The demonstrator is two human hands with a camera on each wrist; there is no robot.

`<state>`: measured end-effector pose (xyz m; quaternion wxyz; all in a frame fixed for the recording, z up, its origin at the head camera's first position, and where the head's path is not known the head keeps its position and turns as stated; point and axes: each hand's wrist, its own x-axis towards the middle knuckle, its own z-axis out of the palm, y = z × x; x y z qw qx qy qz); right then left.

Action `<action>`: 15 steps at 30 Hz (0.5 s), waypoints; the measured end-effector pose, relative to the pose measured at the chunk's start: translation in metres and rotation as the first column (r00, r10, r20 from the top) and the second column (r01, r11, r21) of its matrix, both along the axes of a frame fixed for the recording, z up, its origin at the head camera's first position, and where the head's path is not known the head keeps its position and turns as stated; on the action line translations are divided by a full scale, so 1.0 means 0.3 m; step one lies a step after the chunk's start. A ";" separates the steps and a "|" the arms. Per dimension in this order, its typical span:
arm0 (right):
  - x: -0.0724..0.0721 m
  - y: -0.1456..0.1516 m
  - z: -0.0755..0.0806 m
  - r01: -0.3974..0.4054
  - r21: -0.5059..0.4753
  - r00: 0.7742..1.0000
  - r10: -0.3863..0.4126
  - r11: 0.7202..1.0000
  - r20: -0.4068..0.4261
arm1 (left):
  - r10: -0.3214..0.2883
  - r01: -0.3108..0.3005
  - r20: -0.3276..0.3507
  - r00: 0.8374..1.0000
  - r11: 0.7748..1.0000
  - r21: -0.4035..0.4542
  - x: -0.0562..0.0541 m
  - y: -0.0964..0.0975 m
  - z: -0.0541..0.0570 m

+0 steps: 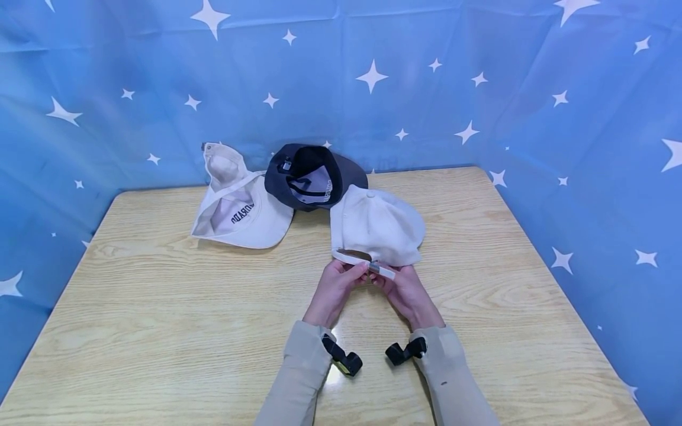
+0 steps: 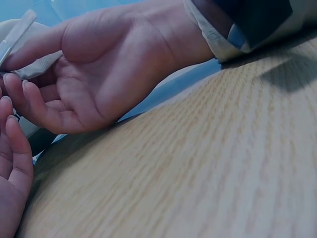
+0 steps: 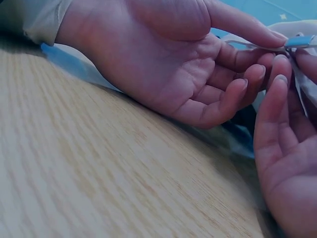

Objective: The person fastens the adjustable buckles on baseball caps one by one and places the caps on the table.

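Looks like a staged set — starry blue cloth (image 1: 319,71) hung around a wood-grain table (image 1: 160,307)

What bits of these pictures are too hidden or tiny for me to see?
Head view: most of the inside of the held white cap, hidden by its own crown.
Head view: the lettering inside the dark cap, too small to read.
Left wrist view: part of the left hand, cut off by the left edge.
Right wrist view: part of the right hand, cut off by the right edge.
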<state>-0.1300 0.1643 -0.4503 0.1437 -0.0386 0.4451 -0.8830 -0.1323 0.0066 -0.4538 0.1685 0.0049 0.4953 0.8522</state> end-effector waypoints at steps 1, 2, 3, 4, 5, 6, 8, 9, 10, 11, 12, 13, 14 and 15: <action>0.000 -0.001 -0.001 0.002 0.005 1.000 -0.002 1.000 0.000 | 0.001 -0.001 -0.003 1.000 1.000 -0.001 0.000 0.000 0.001; -0.001 -0.001 -0.001 0.001 0.006 1.000 -0.001 1.000 -0.003 | 0.000 0.000 -0.004 1.000 1.000 -0.002 0.000 0.000 0.000; -0.002 -0.001 -0.001 0.000 0.010 1.000 0.000 1.000 -0.004 | 0.001 -0.001 -0.005 1.000 1.000 -0.002 0.000 -0.001 0.000; -0.003 -0.001 -0.002 -0.002 0.010 1.000 0.002 1.000 -0.005 | 0.000 0.000 -0.009 1.000 1.000 -0.002 0.000 -0.001 -0.001; -0.003 -0.001 -0.002 -0.004 0.011 1.000 0.004 1.000 -0.009 | -0.001 0.001 -0.013 1.000 1.000 -0.001 0.000 -0.001 -0.002; -0.003 -0.001 -0.002 -0.005 0.013 1.000 0.005 1.000 -0.014 | -0.004 0.004 -0.018 1.000 1.000 -0.001 0.000 -0.001 -0.003; -0.004 -0.001 -0.003 -0.007 0.011 1.000 0.007 1.000 -0.023 | -0.010 0.010 -0.023 1.000 1.000 0.007 0.000 -0.002 -0.005; -0.004 -0.001 -0.003 -0.007 0.011 1.000 0.007 1.000 -0.026 | -0.008 0.009 -0.025 1.000 1.000 0.014 0.000 -0.002 -0.006; -0.004 0.000 -0.003 -0.008 0.004 1.000 0.008 1.000 -0.028 | -0.008 0.008 -0.025 1.000 1.000 0.020 0.000 -0.002 -0.006; -0.004 0.001 -0.003 -0.008 -0.002 1.000 0.008 1.000 -0.030 | -0.005 0.006 -0.023 1.000 0.999 0.032 0.000 -0.002 -0.007; -0.004 0.002 -0.004 -0.008 -0.012 1.000 0.007 1.000 -0.031 | 0.000 0.001 -0.023 1.000 0.999 0.044 0.000 -0.002 -0.007; -0.005 0.003 -0.003 -0.006 -0.026 1.000 0.005 1.000 -0.028 | 0.008 -0.007 -0.020 1.000 0.998 0.059 -0.001 -0.001 -0.007; -0.005 0.004 -0.003 -0.004 -0.040 1.000 0.003 0.999 -0.024 | 0.018 -0.017 -0.016 1.000 0.997 0.072 -0.001 -0.001 -0.008; -0.005 0.005 -0.004 -0.001 -0.052 1.000 0.000 0.999 -0.020 | 0.027 -0.026 -0.012 1.000 0.996 0.083 -0.002 -0.001 -0.008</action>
